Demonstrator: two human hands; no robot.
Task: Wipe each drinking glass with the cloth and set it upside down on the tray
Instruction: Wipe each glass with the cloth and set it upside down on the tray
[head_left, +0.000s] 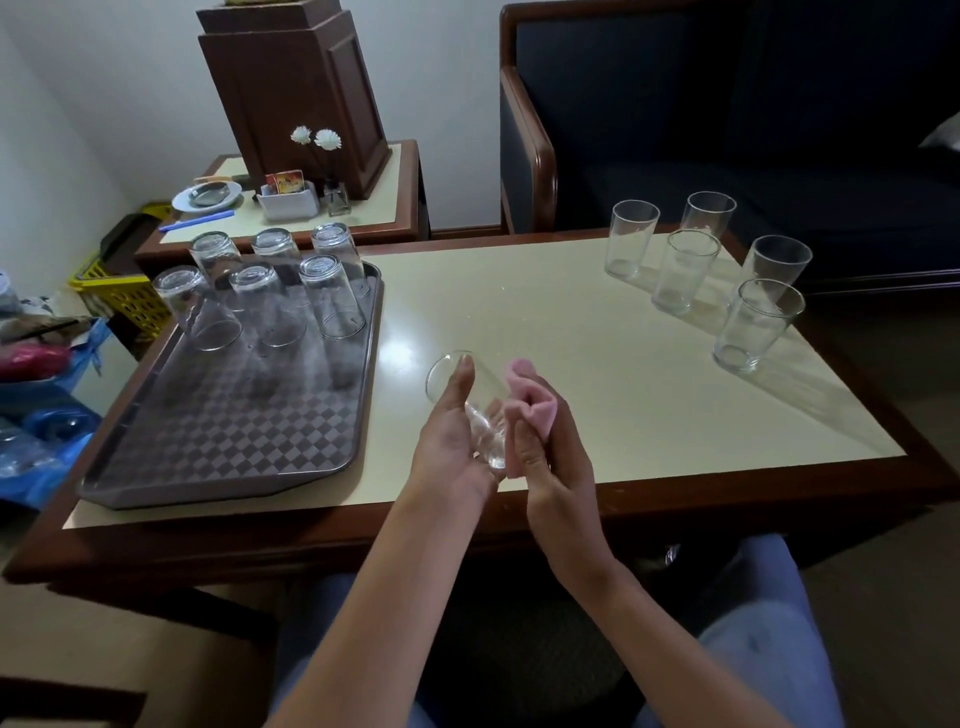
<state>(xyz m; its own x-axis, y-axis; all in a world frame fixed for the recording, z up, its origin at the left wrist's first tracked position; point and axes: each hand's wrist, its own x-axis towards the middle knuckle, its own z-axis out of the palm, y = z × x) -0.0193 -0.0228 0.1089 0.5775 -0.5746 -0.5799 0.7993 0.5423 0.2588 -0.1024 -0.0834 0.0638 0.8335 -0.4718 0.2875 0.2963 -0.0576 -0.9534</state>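
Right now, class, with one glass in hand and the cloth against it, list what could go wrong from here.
1. The left hand alone holds the glass tilted above the table while the right hand presses the cloth to it: it might slip.
2. Six upturned glasses crowd the far end of the tray; adding another could knock one.
3. The nearest upright glass stands near the table's right edge; a careless reach might topple it.

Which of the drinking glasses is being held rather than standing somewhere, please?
The glass in the left hand, tilted beside the pink cloth; six others stand inverted on the tray, five upright on the table.
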